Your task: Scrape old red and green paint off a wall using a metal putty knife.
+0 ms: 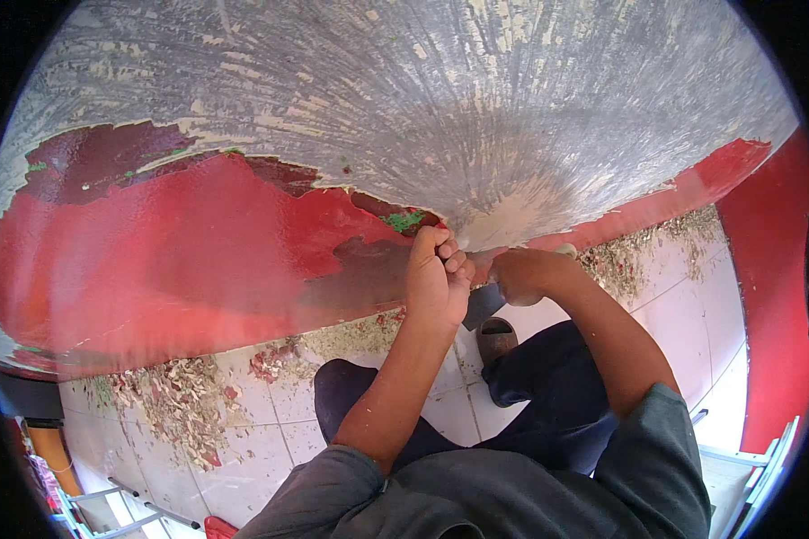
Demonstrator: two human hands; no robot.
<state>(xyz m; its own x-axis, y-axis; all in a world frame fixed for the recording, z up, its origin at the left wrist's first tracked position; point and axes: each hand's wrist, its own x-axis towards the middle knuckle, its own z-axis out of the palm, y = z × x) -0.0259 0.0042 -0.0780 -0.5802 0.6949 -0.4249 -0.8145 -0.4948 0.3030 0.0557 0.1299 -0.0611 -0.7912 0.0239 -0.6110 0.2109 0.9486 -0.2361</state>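
A large curved surface fills the upper part of the head view. Its grey, streaked bare area (404,99) meets glossy red paint (180,242) along a ragged edge, with dark maroon and green patches. My left hand (439,274) is closed against this edge, close to a green spot (403,220); whatever its fingers hold is hidden. Just right of it, low on the surface, my right hand (526,274) is curled round a tool with a pale handle (566,251). The tool's working end cannot be seen.
Paint flakes (184,395) litter the pale tiled floor (301,440) along the surface's base. A dark flat piece (483,307) is below my hands, beside my sandalled foot (495,340). Metal ladder-like frames stand at lower left (126,508) and lower right (764,476). A red wall (777,296) rises at right.
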